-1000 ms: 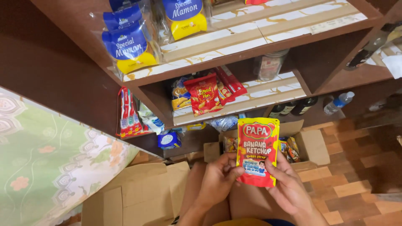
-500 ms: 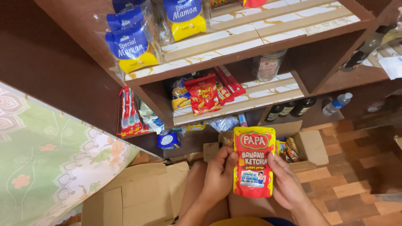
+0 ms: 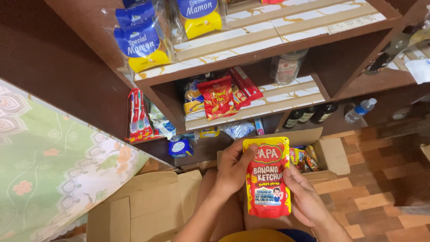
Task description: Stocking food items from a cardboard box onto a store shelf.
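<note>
Red and yellow, glossy plastic: a sauce pouch (image 3: 267, 177) is pinched upright between both hands, low in the head view. Left hand (image 3: 232, 168) clamps the upper left edge, thumb pressed across the front, fingers curled behind. Right hand (image 3: 305, 198) closes on the lower right side, fingers lying over the face of the pack. Both grips are shut on it, nothing slack. Just behind sits an open cardboard box (image 3: 330, 154) with more small packets (image 3: 303, 159) inside, on a brick-pattern floor (image 3: 380, 179). Beyond that, a dark wooden shelf unit (image 3: 268, 36): snack bags (image 3: 218, 96) on the middle shelf, a jar (image 3: 286, 67) further right, dark bottles (image 3: 309, 115) at the bottom. The pouch looks sealed, though its top edge is hard to read. Risk from here, I'd judge: slick film sliding through the fingers, since only the edges are held, or a hard squeeze stressing a seam.
</note>
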